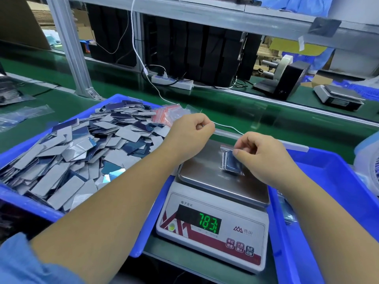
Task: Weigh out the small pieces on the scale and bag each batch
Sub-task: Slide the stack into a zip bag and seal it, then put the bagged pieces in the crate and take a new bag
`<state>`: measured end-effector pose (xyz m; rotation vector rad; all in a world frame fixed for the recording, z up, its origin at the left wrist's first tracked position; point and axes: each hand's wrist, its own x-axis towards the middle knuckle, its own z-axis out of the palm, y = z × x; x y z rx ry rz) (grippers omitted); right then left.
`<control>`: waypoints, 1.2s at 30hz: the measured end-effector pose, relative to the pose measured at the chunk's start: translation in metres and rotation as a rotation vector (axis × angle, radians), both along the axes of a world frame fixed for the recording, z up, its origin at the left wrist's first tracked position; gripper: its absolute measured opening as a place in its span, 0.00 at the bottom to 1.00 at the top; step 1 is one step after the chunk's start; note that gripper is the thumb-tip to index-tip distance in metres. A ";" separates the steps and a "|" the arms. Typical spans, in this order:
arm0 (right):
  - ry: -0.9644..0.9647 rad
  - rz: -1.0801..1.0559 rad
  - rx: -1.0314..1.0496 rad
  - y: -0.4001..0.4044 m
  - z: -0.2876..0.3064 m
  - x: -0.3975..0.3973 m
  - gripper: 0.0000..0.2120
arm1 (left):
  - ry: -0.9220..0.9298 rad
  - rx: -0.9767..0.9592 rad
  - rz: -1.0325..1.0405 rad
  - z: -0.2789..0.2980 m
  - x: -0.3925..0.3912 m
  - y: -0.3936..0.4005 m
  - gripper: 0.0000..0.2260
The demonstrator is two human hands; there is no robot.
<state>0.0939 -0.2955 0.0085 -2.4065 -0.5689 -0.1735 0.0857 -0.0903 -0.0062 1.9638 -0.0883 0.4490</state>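
A white digital scale point(213, 232) with a steel pan point(207, 171) stands in front of me; its green display reads 783. On the pan rests a small clear zip bag point(231, 162) holding dark blue pieces. My right hand point(264, 156) pinches the bag's top edge. My left hand point(192, 134) hovers over the pan's far left corner, fingers curled shut on a thin clear bag edge. To the left, a blue tray point(24, 203) holds a heap of several grey and blue flat pieces point(82, 148).
A stack of red-striped empty zip bags point(164, 115) lies at the heap's far edge. Another blue tray point(328, 201) sits to the right with bagged pieces point(289, 212). A power strip point(172, 82), a white cable, a tape dispenser point(285, 76) and a second scale point(338, 97) stand beyond.
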 end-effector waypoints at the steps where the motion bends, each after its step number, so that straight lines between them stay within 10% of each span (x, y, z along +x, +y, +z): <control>1: -0.004 0.005 -0.024 0.001 0.000 -0.001 0.07 | 0.006 -0.002 0.000 0.000 0.000 0.000 0.11; 7: -0.112 0.057 -0.205 0.012 0.002 -0.011 0.02 | 0.033 0.018 0.013 -0.002 0.002 0.001 0.08; 13: -0.078 -0.003 -0.419 0.022 0.001 -0.024 0.28 | 0.018 0.076 0.004 -0.003 0.003 0.000 0.08; 25: -0.069 -0.095 -0.486 -0.016 0.016 -0.001 0.03 | 0.012 0.131 0.008 -0.003 -0.001 0.000 0.08; 36: 0.247 -0.433 -0.574 -0.066 0.010 0.029 0.14 | 0.039 0.114 0.005 -0.003 -0.003 -0.001 0.07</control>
